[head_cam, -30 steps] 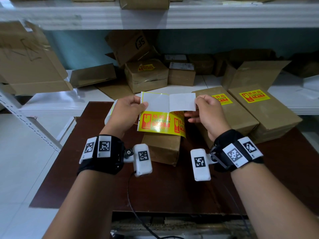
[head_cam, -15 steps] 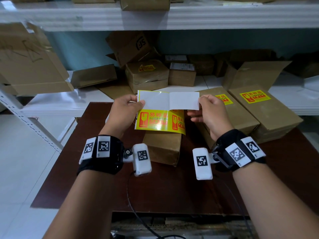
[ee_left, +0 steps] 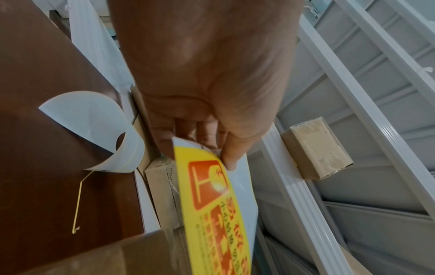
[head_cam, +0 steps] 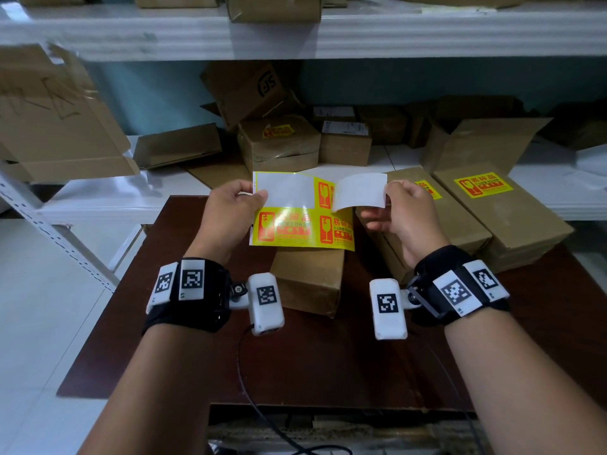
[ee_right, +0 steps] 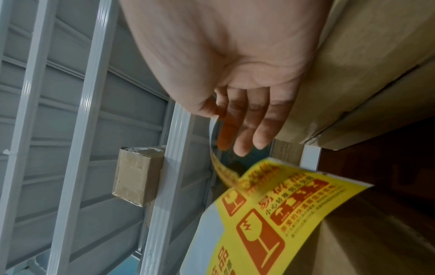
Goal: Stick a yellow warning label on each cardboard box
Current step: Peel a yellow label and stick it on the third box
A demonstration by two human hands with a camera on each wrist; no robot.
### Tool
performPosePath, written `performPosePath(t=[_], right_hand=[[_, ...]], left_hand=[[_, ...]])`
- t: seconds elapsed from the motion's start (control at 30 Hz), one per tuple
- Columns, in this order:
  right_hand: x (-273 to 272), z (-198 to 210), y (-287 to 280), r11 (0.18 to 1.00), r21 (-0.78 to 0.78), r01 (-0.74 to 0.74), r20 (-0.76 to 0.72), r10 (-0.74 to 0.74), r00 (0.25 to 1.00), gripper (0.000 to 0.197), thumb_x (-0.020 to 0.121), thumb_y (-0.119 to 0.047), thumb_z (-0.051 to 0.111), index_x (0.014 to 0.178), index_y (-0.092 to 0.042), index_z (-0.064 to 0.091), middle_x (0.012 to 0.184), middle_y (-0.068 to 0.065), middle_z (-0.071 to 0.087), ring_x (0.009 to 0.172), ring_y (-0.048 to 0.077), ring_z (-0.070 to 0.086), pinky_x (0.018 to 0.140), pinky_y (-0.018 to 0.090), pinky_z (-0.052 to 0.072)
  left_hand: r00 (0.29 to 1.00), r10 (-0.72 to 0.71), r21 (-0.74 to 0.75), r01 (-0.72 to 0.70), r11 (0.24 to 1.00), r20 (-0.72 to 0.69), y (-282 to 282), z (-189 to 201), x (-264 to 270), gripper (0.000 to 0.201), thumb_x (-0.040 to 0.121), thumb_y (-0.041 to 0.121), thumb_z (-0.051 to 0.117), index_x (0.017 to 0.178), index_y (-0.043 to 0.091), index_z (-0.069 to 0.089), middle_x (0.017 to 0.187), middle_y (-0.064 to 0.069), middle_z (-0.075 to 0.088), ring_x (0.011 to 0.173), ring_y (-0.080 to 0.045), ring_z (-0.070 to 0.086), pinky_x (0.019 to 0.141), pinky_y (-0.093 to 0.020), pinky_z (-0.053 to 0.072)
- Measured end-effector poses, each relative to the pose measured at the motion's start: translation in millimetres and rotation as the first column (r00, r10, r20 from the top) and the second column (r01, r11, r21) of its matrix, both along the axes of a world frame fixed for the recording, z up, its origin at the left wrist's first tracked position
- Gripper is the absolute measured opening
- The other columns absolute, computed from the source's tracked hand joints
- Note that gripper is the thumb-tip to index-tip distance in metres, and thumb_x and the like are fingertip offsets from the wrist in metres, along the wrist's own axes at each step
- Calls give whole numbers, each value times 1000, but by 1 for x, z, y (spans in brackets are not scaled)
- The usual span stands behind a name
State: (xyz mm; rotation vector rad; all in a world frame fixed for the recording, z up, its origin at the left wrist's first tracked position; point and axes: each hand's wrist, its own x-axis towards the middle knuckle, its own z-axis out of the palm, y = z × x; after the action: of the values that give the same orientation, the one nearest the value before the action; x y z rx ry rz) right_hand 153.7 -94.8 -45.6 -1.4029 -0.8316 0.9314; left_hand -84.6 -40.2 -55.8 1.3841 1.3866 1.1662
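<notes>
Left hand [head_cam: 230, 208]: pinches the upper left corner of the label sheet [head_cam: 295, 231] between thumb and fingers, holding it up over the table; the left wrist view shows the thumb tip on the white backing.
Right hand [head_cam: 404, 218]: thumb and forefinger pinch the free end of a partly peeled label [head_cam: 359, 192], white underside facing the head camera; the other fingers hang loosely extended.
Label sheet: yellow, printed with red fragile-glass marks, a bare white patch at its upper left; the peeled label is attached to it at its left end only.
Unlabelled box [head_cam: 308, 280]: plain cardboard, on the table directly below the sheet, at 6 o'clock from it.
Labelled boxes [head_cam: 499, 218]: two cardboard boxes side by side at 3 o'clock from the sheet, each with a yellow label on top.
Table [head_cam: 328, 366]: dark brown, under the boxes.
Spent backing [ee_left: 94, 130]: a curled white sheet on the table, seen from the left wrist.
Shelves [head_cam: 98, 205]: white, at 12 o'clock, stacked with more cardboard boxes.
</notes>
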Motion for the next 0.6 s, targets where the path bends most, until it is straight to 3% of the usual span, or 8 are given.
performPosePath(t=[0.17, 0.27, 0.43, 0.5, 0.6], right_hand=[[5, 1, 1, 999, 9, 36, -35, -36, 999, 21, 102, -14, 42, 82, -14, 49, 86, 7, 64, 59, 15, 69, 49, 24, 53], [6, 2, 2, 999, 14, 34, -44, -33, 998, 18, 103, -15, 42, 89, -15, 54, 89, 9, 66, 59, 15, 70, 49, 24, 54], [2, 1, 2, 1000, 12, 26, -52, -26, 998, 18, 104, -15, 42, 92, -17, 56, 82, 5, 66, 60, 16, 69, 51, 25, 53], [0, 0, 2, 1000, 11, 16, -47, -15, 999, 19, 104, -15, 42, 93, -16, 58, 83, 5, 67, 60, 16, 69, 52, 26, 53], [-6, -2, 3, 1000, 4, -16, -29, 16, 999, 21, 104, -15, 42, 90, -15, 58, 85, 7, 67, 61, 16, 69, 56, 29, 53]], left_hand=[[999, 39, 17, -39, 999, 5, 1, 1, -4, 7, 96, 18, 62, 95, 14, 68, 89, -8, 72, 77, -18, 69, 71, -32, 57], [997, 55, 23, -56, 998, 51, 3, -2, -4, 8, 96, 18, 62, 99, 12, 67, 82, -3, 70, 70, -14, 67, 62, -26, 57], [946, 229, -48, -224, 974, 229, 17, -15, -21, 13, 97, 21, 59, 100, 10, 64, 89, -11, 69, 77, -28, 69, 73, -48, 58], [905, 298, -118, -274, 954, 304, 23, -25, -29, 14, 99, 21, 55, 102, 9, 63, 98, -16, 70, 86, -33, 72, 77, -50, 60], [850, 368, -218, -305, 927, 376, 29, -44, -35, 22, 99, 10, 51, 119, 5, 58, 112, -18, 70, 92, -28, 72, 66, -37, 62]])
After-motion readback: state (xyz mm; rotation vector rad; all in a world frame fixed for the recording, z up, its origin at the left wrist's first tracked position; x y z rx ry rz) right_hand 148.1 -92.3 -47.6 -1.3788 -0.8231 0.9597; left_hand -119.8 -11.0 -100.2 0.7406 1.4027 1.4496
